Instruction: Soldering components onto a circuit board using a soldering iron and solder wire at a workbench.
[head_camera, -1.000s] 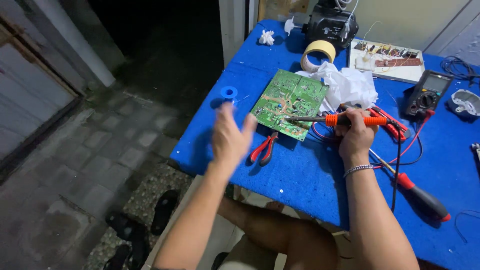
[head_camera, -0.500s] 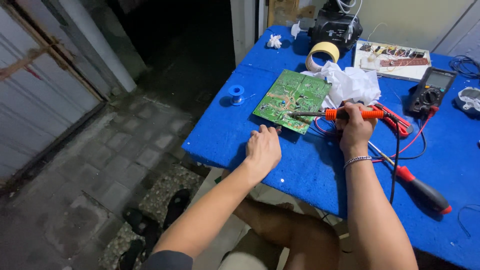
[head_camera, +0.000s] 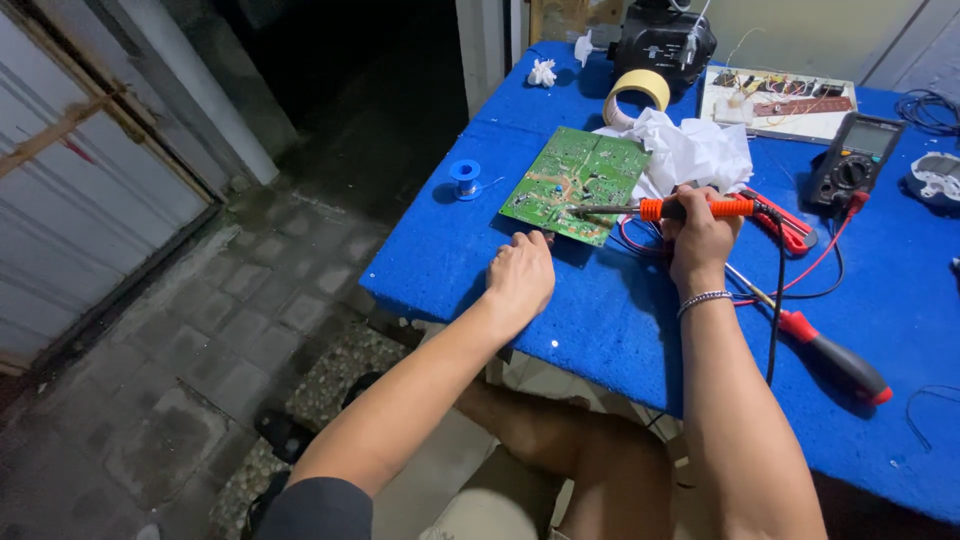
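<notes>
Head view: the right hand (head_camera: 700, 240), a little right of the frame's centre, has its grip closed around the orange handle of a soldering iron (head_camera: 690, 209), which lies nearly level with its metal tip pointing left onto the lower right part of a green rectangular circuit board (head_camera: 575, 182). The board lies flat on the blue foam-covered table (head_camera: 600, 310), just above the frame's centre. The left hand (head_camera: 520, 280) rests palm down on the table just below the board's lower edge, its fingers together and curled a little at that edge, holding nothing; whether the fingertips touch the board I cannot tell. A black cord runs from the iron's handle down past the right wrist, which wears a thin metal bracelet (head_camera: 704, 299). Just above the right hand lies a crumpled white cloth (head_camera: 695, 152), overlapping the board's upper right corner. To the right of the hand are red-handled pliers (head_camera: 785, 222), and lower right a red-and-black-handled screwdriver (head_camera: 830, 355). Left of the board stands a small blue spool of solder wire (head_camera: 465, 178). Along the top of the frame sit a roll of yellowish masking tape (head_camera: 635, 92), a black boxy device (head_camera: 662, 45), a white board carrying small components (head_camera: 780, 103) and, at upper right, a dark multimeter (head_camera: 855, 158) with red and black leads.
</notes>
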